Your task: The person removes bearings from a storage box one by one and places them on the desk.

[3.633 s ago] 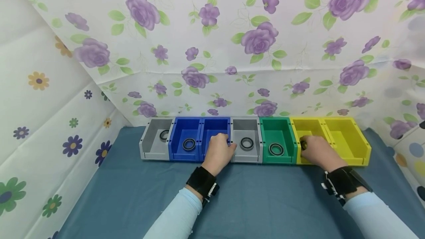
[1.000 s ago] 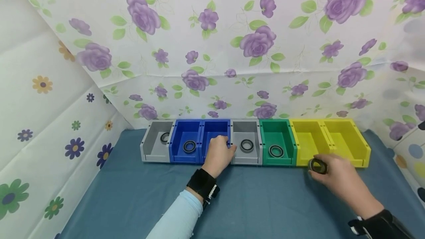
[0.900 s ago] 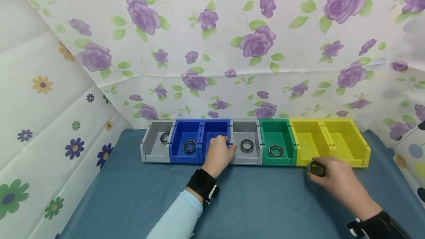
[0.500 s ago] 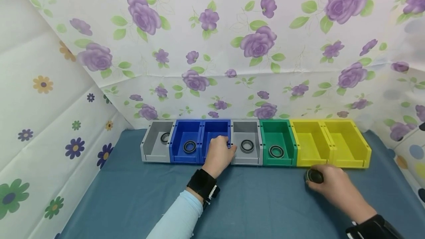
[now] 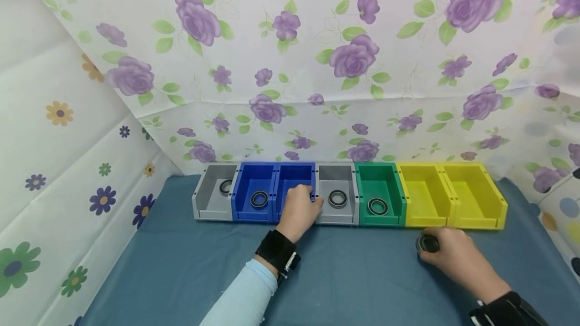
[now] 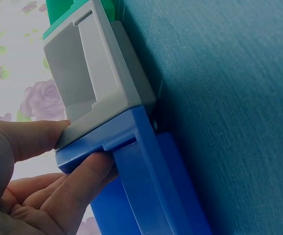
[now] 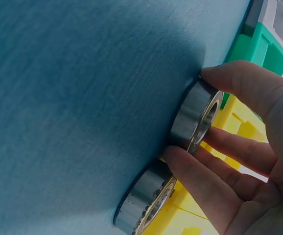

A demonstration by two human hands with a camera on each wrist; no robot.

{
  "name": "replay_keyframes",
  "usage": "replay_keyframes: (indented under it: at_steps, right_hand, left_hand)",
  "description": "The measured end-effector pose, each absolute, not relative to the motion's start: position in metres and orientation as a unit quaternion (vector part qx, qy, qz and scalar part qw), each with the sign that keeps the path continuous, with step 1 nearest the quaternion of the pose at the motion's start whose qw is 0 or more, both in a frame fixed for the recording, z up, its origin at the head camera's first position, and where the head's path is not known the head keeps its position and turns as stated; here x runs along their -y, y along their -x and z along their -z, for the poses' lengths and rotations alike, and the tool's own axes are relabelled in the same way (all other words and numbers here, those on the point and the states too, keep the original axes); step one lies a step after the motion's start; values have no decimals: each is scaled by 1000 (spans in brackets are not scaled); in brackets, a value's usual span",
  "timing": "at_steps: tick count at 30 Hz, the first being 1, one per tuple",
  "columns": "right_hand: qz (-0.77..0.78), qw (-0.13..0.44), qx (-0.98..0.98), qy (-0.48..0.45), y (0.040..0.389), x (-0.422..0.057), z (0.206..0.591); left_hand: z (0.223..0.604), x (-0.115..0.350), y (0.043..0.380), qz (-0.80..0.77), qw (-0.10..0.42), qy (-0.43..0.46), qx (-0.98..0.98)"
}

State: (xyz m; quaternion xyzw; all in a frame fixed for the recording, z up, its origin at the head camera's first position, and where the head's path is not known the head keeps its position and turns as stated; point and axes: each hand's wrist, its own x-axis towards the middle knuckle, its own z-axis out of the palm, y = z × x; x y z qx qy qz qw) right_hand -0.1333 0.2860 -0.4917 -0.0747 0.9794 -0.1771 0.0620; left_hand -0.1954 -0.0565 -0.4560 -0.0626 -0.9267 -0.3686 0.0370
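My right hand [image 5: 457,255] pinches a ball bearing [image 7: 194,116] between thumb and index finger, low over the blue cloth in front of the yellow bins. A second bearing [image 7: 149,200] sits close beside the index finger in the right wrist view; my hand hides it in the head view. My left hand [image 5: 299,210] grips the adjoining walls of the middle grey bin [image 6: 102,63] and the blue bin [image 6: 149,181] beside it. Its thumb presses the grey wall and its fingers reach into the blue bin, hiding part of the inside.
Bins stand in a row at the back. Single bearings lie in the left grey bin [image 5: 215,215], the left blue bin [image 5: 254,175], the middle grey bin and the green bin [image 5: 378,175]. Two yellow bins [image 5: 476,190] stand at right. Flowered sheets [image 5: 308,64] hang behind.
My right hand has brought the bearing out of the left yellow bin, towards me and down to the cloth, then slightly left. My left hand keeps its hold on the bin walls.
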Motion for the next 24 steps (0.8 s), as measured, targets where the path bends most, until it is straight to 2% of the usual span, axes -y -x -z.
replay_keyframes:
  at_steps: [15,24]
  right_hand:
    - [158,79,-981,81,134,-282,484]
    - [154,51,-982,91,137,-268,452]
  left_hand:
    - [456,56,195,377,37,58,924]
    - [456,56,195,375,25,49,925]
